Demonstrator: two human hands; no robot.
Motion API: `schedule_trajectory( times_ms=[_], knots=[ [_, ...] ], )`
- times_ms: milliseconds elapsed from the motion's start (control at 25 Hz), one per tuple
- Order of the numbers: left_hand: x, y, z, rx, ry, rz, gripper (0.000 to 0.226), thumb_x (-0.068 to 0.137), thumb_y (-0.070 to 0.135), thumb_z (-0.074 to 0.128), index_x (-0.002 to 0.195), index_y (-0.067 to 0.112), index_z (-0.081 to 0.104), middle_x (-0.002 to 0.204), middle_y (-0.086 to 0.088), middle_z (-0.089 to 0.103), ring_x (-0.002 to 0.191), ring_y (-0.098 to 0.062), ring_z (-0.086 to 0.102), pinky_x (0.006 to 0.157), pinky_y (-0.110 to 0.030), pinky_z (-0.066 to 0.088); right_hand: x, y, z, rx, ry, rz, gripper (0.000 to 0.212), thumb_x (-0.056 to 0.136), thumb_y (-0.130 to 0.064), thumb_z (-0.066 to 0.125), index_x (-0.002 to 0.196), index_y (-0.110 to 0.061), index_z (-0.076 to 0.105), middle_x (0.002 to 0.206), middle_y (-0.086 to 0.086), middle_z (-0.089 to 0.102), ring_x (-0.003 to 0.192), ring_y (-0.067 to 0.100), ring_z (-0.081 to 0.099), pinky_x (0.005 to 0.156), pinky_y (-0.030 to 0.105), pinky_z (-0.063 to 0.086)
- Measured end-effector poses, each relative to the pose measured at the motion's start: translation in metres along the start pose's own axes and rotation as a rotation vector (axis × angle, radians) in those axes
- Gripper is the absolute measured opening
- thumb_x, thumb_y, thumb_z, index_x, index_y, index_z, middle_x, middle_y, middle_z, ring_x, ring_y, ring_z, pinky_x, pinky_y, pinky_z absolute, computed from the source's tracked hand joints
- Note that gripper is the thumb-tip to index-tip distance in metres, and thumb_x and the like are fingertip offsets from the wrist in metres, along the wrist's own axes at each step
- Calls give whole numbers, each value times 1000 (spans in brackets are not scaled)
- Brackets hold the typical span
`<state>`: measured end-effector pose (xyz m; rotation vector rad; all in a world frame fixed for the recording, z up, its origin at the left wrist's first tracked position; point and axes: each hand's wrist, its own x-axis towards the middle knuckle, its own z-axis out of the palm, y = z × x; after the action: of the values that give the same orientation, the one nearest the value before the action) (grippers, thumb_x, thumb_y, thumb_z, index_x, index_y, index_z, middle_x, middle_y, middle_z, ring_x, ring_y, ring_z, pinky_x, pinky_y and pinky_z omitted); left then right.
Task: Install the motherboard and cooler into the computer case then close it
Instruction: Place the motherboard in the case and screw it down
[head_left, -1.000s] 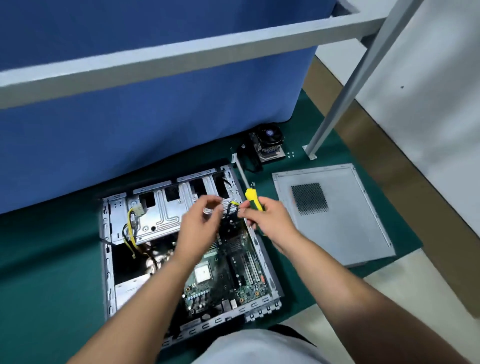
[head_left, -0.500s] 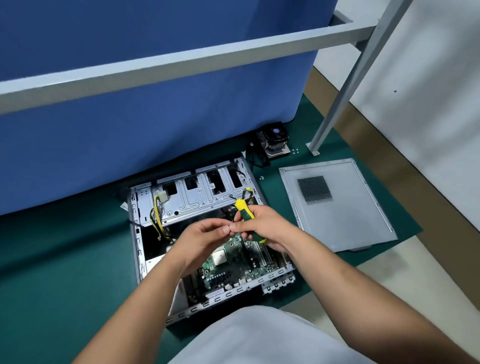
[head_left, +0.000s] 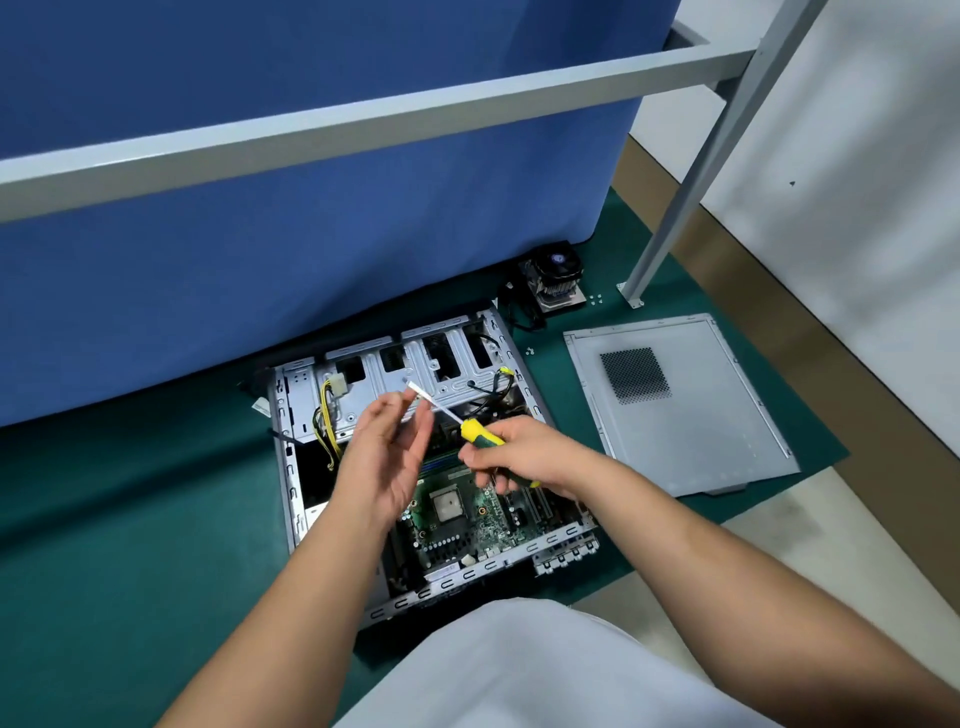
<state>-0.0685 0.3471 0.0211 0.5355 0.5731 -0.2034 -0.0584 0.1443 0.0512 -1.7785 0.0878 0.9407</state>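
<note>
Right hand (head_left: 524, 457) grips the screwdriver (head_left: 470, 428) by its yellow-and-green handle, fingers curled round the grip, thumb on the upper side. Shaft runs up and to the left from those fingers, tip ending just past the left fingertips. Left hand (head_left: 387, 457) held palm-side toward the right hand, fingers (head_left: 415, 421) loosely extended and spread, curled round nothing; fingertips sit right beside the shaft near its tip, contact cannot be told because of blur.

Both hands hover above the open computer case (head_left: 291, 467), which lies flat on the green mat (head_left: 130, 519). Motherboard (head_left: 467, 525) sits inside the case directly below the right-hand fingers, bare CPU (head_left: 447, 506) square showing just under the gap between the two hands. Yellow and black cables (head_left: 327, 415) lie in the case left of the left fingers; drive-bay metal (head_left: 436, 364) sits beyond the fingertips.

CPU cooler (head_left: 556, 275) with fan stands on the mat well beyond and to the right of the right hand, against the blue partition (head_left: 311, 234). Small loose screws (head_left: 596, 299) beside it. Removed side panel (head_left: 675, 405) lies flat on the mat to the right of the right hand, vent mesh up. Grey frame leg (head_left: 691, 192) stands behind the panel.
</note>
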Motion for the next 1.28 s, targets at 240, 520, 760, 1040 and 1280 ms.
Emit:
schedule_trajectory(
  times_ms=[240, 520, 760, 1040, 1280],
  knots=[
    [-6, -5, 2, -24, 178, 31, 10, 105, 3, 48, 111, 8, 53, 120, -23, 72, 105, -33, 74, 78, -42, 64, -10, 1, -30, 177, 127, -39, 31, 85, -6, 79, 113, -13, 70, 99, 6, 73, 74, 14, 69, 64, 22, 55],
    [-12, -18, 0, -197, 108, -24, 20, 105, 4, 43, 123, 0, 52, 125, -26, 69, 111, -39, 71, 84, -47, 63, -7, 16, -27, 764, 457, -212, 30, 94, 1, 67, 122, -9, 63, 106, 20, 68, 83, 26, 75, 76, 28, 62],
    [-13, -17, -4, -230, 104, -43, 33, 105, 4, 38, 133, -9, 49, 125, -25, 69, 114, -39, 69, 88, -48, 61, -7, 18, -25, 778, 464, -212, 29, 94, 0, 67, 120, -10, 64, 101, 16, 69, 83, 25, 75, 76, 26, 60],
    [-14, -15, -4, -225, 105, -47, 37, 105, 3, 39, 139, -9, 45, 127, -25, 68, 117, -38, 68, 93, -48, 59, -8, 19, -23, 786, 461, -225, 26, 94, -1, 68, 118, -10, 65, 99, 16, 70, 87, 27, 75, 77, 26, 60],
    [-13, -15, -4, -205, 103, -21, 30, 104, -1, 43, 133, 7, 46, 126, -25, 69, 114, -39, 69, 87, -48, 62, -13, 21, -22, 762, 462, -282, 26, 93, 0, 68, 117, -10, 66, 83, 6, 78, 89, 30, 76, 78, 26, 60]
  ],
)
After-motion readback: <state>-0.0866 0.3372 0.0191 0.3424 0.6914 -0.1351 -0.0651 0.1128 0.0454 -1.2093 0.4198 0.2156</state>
